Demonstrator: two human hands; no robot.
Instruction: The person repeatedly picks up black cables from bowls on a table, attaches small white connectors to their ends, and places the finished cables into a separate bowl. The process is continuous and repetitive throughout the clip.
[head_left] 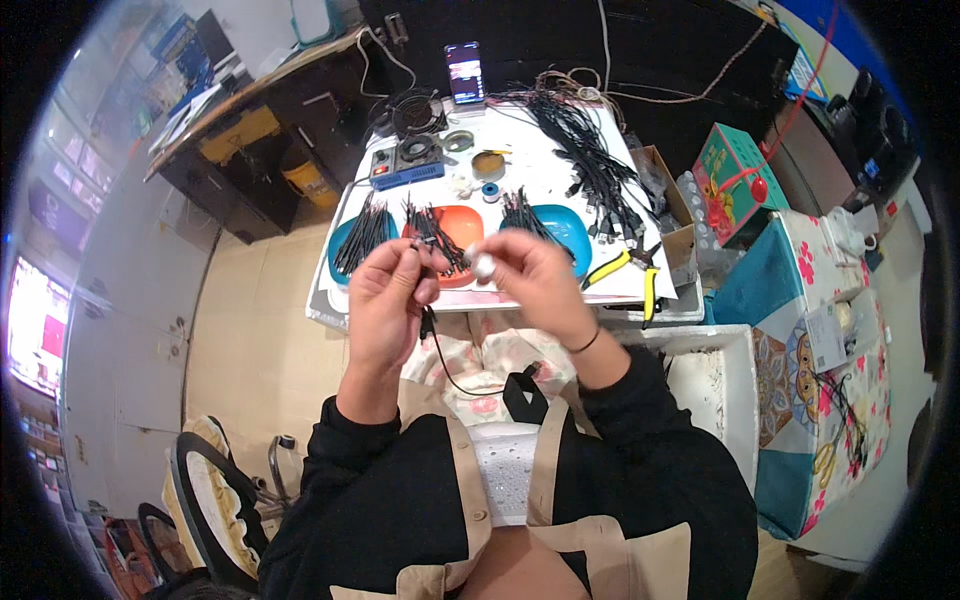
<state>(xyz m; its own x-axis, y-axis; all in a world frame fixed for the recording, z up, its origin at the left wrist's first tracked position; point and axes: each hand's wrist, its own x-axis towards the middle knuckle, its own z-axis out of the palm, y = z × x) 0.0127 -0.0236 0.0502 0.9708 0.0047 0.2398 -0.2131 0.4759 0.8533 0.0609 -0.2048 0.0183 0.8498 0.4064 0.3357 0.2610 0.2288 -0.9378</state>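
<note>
My left hand (385,300) is closed, thumb against fingers, on a thin black cable (443,362) at chest height. The cable hangs below it and curves right across my lap. Close by on the right, my right hand (545,285) pinches a small white rounded piece (484,267), blurred by motion, so its kind is unclear. Both hands are above the near table edge. Behind them stand a blue tray (338,250), an orange tray (466,226) and another blue tray (570,232), with bundles of short black leads (362,240) in or across them.
Yellow-handled cutters (608,270) lie at the table's right front. Farther back are many black cables (575,135), a blue-sided control box (408,172), a round tin (488,163) and an upright phone (465,78). A white foam box (710,385) stands right of my lap.
</note>
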